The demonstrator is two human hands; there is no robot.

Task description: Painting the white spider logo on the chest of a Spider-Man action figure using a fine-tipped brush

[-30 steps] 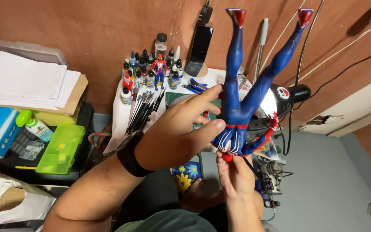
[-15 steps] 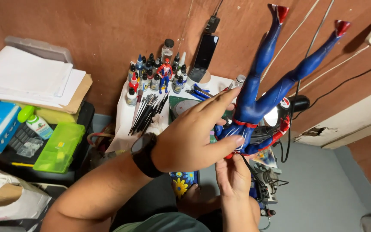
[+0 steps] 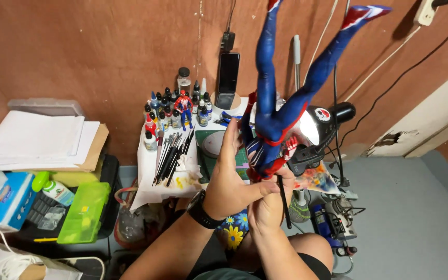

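Head view: left hand (image 3: 232,189) gripped upside-down blue-and-red superhero figure (image 3: 276,114) at torso, legs raised toward wall. Right hand (image 3: 268,205) below, clenched around thin black brush (image 3: 284,202) touching figure's underside, above paint-bottle table (image 3: 149,181).

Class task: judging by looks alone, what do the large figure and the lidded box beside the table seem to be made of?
Large figure: probably painted plastic or resin, with smooth, slightly glossy blue and red limbs holding a rigid pose. Lidded box: likely translucent green plastic, since contents show faintly through its lid.
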